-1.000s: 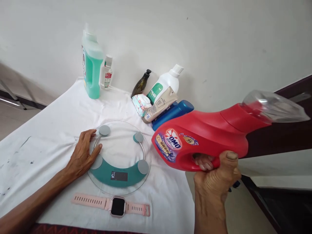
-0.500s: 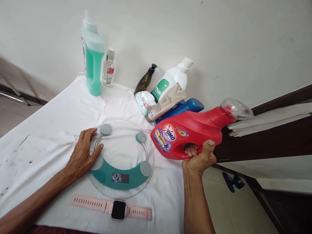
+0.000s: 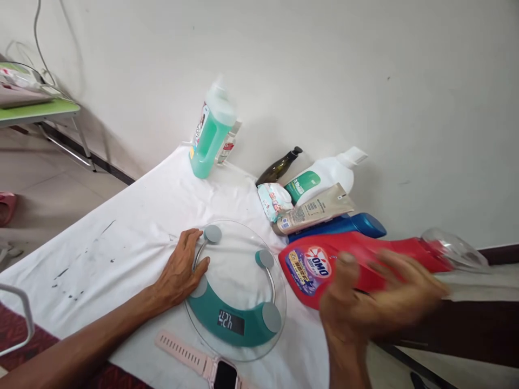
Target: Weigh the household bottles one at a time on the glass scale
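My left hand (image 3: 181, 268) lies on the left edge of a round glass bathroom scale (image 3: 231, 265), thumb apart from the fingers. The scale has a teal band and a lit display (image 3: 231, 322). In front of the red OMO detergent bottle (image 3: 344, 243) is my right hand (image 3: 377, 300), blurred, its fingers spread and off the handle. The bottle stands tilted to the right at the table's right side, with its clear cap over the edge; my right hand hides its lower right part. Below the scale lies a pink smartwatch (image 3: 225, 373), partly cut off by the frame.
Behind the red bottle are a blue bottle (image 3: 357, 224), a beige tube (image 3: 316, 208), a wipes pack (image 3: 274, 201), a white bottle (image 3: 332, 172) and a dark pump bottle (image 3: 279, 167). A green bottle (image 3: 211, 135) partly hides a small clear bottle (image 3: 229, 145) by the wall.
My right hand has let go of the red bottle's handle and turned in front of it. The view has swung left, so everything appears farther right. My left hand stays on the scale.
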Tool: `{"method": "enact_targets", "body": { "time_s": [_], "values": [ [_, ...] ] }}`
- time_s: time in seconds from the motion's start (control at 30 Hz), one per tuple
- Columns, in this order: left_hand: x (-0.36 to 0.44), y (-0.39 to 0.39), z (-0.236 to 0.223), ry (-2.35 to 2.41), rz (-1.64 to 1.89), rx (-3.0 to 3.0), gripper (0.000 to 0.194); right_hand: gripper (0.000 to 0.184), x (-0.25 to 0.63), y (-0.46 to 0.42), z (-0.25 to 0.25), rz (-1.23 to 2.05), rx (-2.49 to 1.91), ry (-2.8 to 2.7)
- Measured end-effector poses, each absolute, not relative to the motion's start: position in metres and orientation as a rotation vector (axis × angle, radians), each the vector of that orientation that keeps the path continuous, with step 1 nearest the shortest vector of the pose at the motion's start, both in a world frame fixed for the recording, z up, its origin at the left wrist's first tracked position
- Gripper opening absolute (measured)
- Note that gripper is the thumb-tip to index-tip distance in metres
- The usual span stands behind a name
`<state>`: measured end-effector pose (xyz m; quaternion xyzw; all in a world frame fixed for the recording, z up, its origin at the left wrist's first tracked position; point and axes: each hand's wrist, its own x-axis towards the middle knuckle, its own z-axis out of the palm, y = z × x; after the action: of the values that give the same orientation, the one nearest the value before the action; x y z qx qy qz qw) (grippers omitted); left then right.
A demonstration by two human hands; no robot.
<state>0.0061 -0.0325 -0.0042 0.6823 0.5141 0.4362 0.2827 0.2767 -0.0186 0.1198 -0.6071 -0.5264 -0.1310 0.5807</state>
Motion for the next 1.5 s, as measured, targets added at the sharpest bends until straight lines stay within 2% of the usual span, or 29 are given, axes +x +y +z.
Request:
{"method": "enact_targets", "body": {
  "time_s": [0.03, 0.13, 0.23, 0.3, 0.37, 0.57, 0.63, 0.9, 1.27, 1.5],
  "values": [
    [0.007, -0.033, -0.004, 1.375, 1.172, 1.817, 0.048, 0.045, 0.257, -0.001, 0.123, -0.286, -1.344, -1.315],
    [0.008, -0.034, -0.006, 1.361, 1.213, 1.800, 0.052, 0.042, 0.194, 0.068, 0.119, 0.118, -1.232, -1.486],
    [0.011, -0.033, -0.011, 1.342, 1.270, 1.789, 0.059, 0.062, 0.136, 0.146, 0.103, 0.456, -1.248, -1.502],
    [0.013, -0.033, -0.015, 1.339, 1.291, 1.781, 0.062, 0.069, 0.103, 0.191, 0.094, 0.512, -1.281, -1.469],
    [0.015, -0.033, -0.019, 1.346, 1.307, 1.784, 0.066, 0.064, 0.077, 0.227, 0.089, 0.522, -1.292, -1.411],
    [0.020, -0.035, -0.029, 1.374, 1.291, 1.795, 0.074, 0.032, 0.039, 0.278, 0.089, 0.593, -1.266, -1.262],
    [0.022, -0.036, -0.033, 1.387, 1.282, 1.799, 0.075, 0.032, 0.032, 0.281, 0.091, 0.665, -1.230, -1.229],
    [0.026, -0.036, -0.038, 1.397, 1.299, 1.791, 0.075, 0.053, 0.034, 0.249, 0.112, 0.786, -1.089, -1.035],
    [0.012, -0.031, -0.017, 1.349, 1.310, 1.809, 0.062, 0.061, 0.121, 0.107, 0.154, 0.826, -0.971, -0.998],
    [0.007, -0.030, -0.013, 1.343, 1.269, 1.841, 0.055, 0.054, 0.195, 0.008, 0.172, 0.717, -1.020, -1.055]
  ]
}}
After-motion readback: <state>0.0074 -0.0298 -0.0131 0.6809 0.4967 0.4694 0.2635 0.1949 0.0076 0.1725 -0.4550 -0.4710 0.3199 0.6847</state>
